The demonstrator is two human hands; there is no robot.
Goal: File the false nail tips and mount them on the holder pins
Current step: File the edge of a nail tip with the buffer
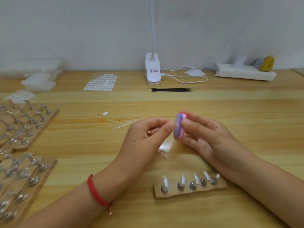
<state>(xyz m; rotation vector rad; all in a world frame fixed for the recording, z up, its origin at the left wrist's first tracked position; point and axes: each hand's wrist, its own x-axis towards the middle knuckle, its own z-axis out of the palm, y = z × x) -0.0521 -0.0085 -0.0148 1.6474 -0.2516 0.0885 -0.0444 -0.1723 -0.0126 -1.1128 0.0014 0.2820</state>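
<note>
Where the hands meet: the left hand (148,134) has thumb and forefinger pinched together on a nail tip (172,125), which is too small and clear to see plainly, and holds it against the purple face of the nail file (179,127).
Nail file: a thick block in purple, white and pink layers, held upright just above the middle of the desk (213,102).
Right hand (202,134): curled round the file, thumb on the near side, fingers behind it.
Left wrist: wears a red cord bracelet (96,191).
Under the hands: a clear plastic sheet or bag (166,148) lies flat on the desk.
Holder strip (189,190): a cardboard strip near the person, just beside the right forearm, with five pins in a row.
Mounted tips (196,178): each of the five pins carries a clear tip, tilted up and away.
Left of the hands: a thin clear plastic runner (126,124) and, farther off, one small white tab (105,113).
Left edge: two groups of holder boards (24,127) crowded with metal-based pins, one far, one near.
Far left: a heap of clear tips (38,82).
Far middle: a sheet of white adhesive tabs (101,83), black tweezers (172,90) and a white clip lamp (153,69) at the wall.
Far right: a white power strip (245,72) with the lamp's cable running to it.
</note>
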